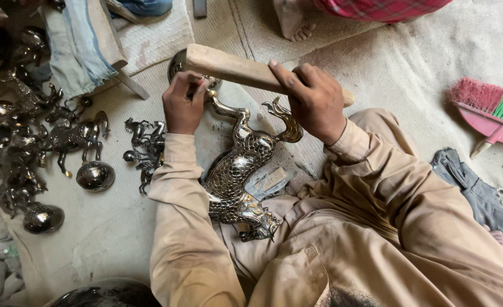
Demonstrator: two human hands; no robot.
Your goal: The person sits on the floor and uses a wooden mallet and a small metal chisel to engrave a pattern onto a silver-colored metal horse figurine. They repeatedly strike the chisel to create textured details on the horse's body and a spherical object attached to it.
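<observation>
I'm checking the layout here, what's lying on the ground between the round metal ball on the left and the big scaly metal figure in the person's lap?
In the head view, a cluster of small dark metal figurines lies between the metal ball and the scaly figure, and the person's left sleeve also crosses that stretch.

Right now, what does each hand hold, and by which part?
The right hand grips the wooden mallet mid-handle. The left hand pinches the metal dragon figure at its upper end.

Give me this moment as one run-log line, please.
left hand: pinching top of metal dragon figure | right hand: gripping wooden mallet above it | nearby: metal balls
</observation>
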